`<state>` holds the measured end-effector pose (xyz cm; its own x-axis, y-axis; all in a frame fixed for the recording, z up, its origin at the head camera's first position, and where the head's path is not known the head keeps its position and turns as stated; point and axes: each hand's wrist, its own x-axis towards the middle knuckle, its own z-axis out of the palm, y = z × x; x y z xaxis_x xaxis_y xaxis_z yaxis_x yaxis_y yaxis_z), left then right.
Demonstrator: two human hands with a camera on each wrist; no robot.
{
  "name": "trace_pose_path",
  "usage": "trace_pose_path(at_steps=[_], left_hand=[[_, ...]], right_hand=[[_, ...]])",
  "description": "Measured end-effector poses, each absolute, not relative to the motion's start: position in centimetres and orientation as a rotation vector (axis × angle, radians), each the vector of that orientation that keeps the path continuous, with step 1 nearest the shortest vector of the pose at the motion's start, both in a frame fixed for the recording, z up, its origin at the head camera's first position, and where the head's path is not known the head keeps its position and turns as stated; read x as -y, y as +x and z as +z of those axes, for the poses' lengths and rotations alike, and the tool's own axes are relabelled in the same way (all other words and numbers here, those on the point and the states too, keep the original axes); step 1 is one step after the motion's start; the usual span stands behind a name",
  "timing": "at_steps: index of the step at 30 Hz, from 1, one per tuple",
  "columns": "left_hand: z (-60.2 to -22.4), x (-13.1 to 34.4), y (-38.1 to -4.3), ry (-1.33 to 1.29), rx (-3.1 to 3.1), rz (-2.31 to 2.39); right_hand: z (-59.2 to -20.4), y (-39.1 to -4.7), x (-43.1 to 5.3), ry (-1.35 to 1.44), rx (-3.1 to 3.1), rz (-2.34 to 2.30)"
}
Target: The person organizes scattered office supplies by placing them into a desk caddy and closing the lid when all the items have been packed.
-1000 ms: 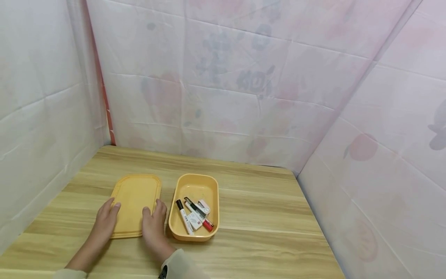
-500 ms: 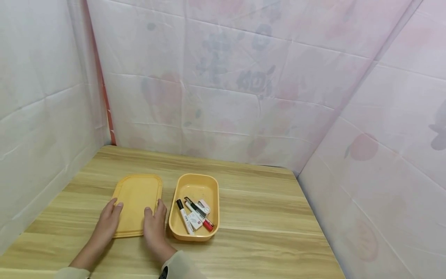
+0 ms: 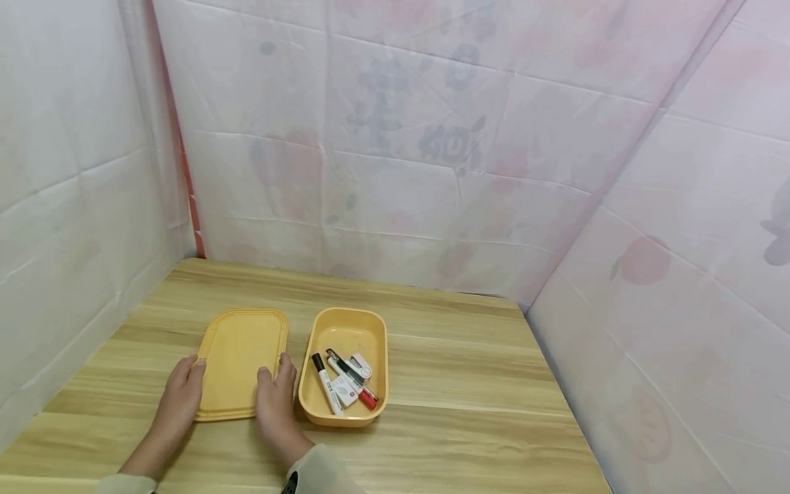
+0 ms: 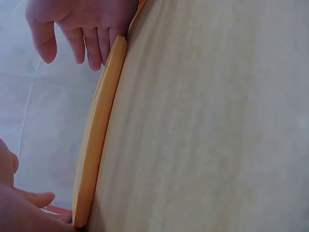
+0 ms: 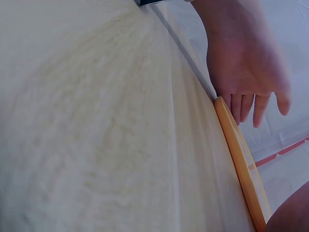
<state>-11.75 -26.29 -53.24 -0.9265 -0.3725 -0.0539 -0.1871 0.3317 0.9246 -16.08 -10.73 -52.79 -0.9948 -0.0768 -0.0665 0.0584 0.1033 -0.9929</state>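
A flat yellow lid [image 3: 241, 357] lies on the wooden table; the wrist views show its thin edge [image 4: 95, 145] low against the wood. My left hand [image 3: 180, 392] is at the lid's left edge, fingers fairly straight and thumb up. On the opposite edge, my right hand [image 3: 276, 406] stands on its side; the left wrist view shows its fingers [image 4: 91, 46] extended. Right of the lid sits a yellow box [image 3: 345, 420]. Inside are a black-capped marker [image 3: 328, 385], a red-capped marker [image 3: 367, 399], a dark pen-like item [image 3: 350, 370] and small white items [image 3: 345, 392].
The wooden table [image 3: 463, 384] extends right of the box and behind it. White printed sheets hang as walls at the back [image 3: 395, 206], on the left [image 3: 74, 226] and on the right [image 3: 679, 329].
My left hand moved slightly right, then back left to the lid's left edge. The lid has shifted very slightly right. My right hand moved a little right; the box stayed put.
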Motion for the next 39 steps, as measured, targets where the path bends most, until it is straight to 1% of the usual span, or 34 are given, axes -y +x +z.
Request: trace_pose_path(at_steps=[4, 13, 19, 26, 32, 39], left_hand=[[-53.3, 26.1, -11.7, 0.491, 2.415, -1.652], [-53.0, 26.4, -10.8, 0.714, 2.339, -1.63], [-53.0, 25.8, -10.8, 0.71, 2.304, -1.594], [-52.9, 25.4, -10.8, 0.82, 2.146, -1.634], [-52.7, 25.2, -10.8, 0.899, 2.056, -1.56], [-52.6, 25.2, -11.0, 0.906, 2.002, -1.505]], right_hand=[[-52.9, -16.2, 10.5, -0.017, -2.262, -2.047], [-53.1, -16.2, 10.4, -0.075, -2.188, -2.114], [-52.9, -16.4, 10.2, -0.071, -2.213, -2.087], [-52.4, -16.2, 10.3, -0.019, -2.181, -2.086], [-51.8, -15.9, 10.5, -0.034, -2.147, -2.089], [-51.1, -15.6, 10.6, -0.068, -2.173, -2.06]])
